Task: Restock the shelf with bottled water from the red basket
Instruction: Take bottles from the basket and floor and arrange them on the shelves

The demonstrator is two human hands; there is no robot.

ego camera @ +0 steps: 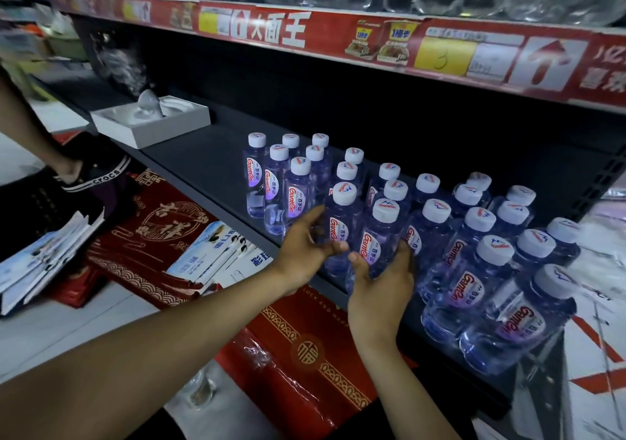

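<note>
Several small water bottles with white caps and red-and-white labels stand in rows on the dark shelf. My left hand curls around the front bottle at the shelf's edge. My right hand grips the neighbouring bottle from below and in front. Both bottles stand upright among the others. The red basket is out of view.
A white open box sits on the shelf to the left. Above runs a red price strip with glassware on the upper shelf. Red gift boxes and booklets lie below. Another person's foot in a black shoe is at left.
</note>
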